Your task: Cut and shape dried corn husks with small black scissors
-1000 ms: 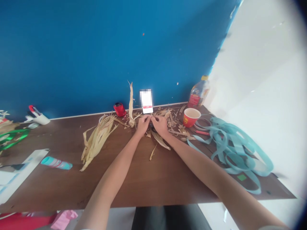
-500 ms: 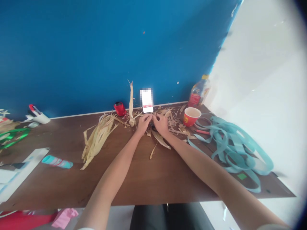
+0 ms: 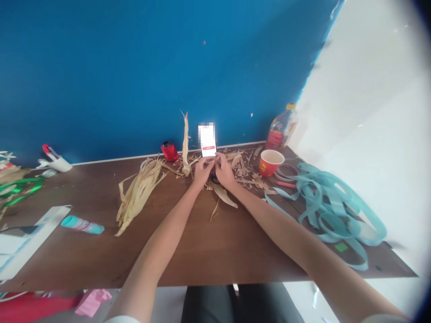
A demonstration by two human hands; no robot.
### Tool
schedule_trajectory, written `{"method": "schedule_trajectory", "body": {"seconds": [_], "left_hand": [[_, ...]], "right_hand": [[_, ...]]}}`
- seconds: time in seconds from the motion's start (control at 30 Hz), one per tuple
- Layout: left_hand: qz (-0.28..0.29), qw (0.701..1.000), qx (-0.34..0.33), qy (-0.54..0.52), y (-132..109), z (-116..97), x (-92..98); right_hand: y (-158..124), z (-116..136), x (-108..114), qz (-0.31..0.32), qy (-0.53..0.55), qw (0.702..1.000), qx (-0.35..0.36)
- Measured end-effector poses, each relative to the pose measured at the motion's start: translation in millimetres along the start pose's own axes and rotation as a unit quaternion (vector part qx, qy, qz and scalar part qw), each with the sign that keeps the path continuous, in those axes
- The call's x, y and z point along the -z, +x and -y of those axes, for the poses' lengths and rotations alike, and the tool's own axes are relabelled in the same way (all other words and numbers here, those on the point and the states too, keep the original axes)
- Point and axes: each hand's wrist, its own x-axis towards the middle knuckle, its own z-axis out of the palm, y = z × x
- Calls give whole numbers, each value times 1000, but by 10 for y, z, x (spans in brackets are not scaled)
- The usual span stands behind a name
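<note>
The grip of the left hand (image 3: 203, 173) and the right hand (image 3: 225, 174) is closed at the fingertips on a small dark object (image 3: 213, 178), mostly hidden, over the desk (image 3: 232, 242) among husk shreds (image 3: 244, 169); this appears to be close two-handed work, calling for a steady pinch.

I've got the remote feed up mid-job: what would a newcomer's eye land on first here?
The bright blue wall fills the top of the view behind a brown table. At the table's middle, the left hand and right hand meet among dried corn husks. A pale teal ribbon tangle sprawls rightward, beside a red paper cup.
</note>
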Motion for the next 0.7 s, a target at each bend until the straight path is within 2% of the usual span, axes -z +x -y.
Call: {"method": "schedule_trajectory", "body": {"seconds": [0.17,0.47,0.7], "left_hand": [[-11,999,-13,29,1,1,2],[-16,999,4,31,-7,-42,-15],[-28,999,17,23,-19,-49,-13]], "right_hand": [[-13,38,8,0,-7,1000,-1],[-13,85,32,-57,2,998,-21],[-13,127,56,-52,-27,998,-10]]}}
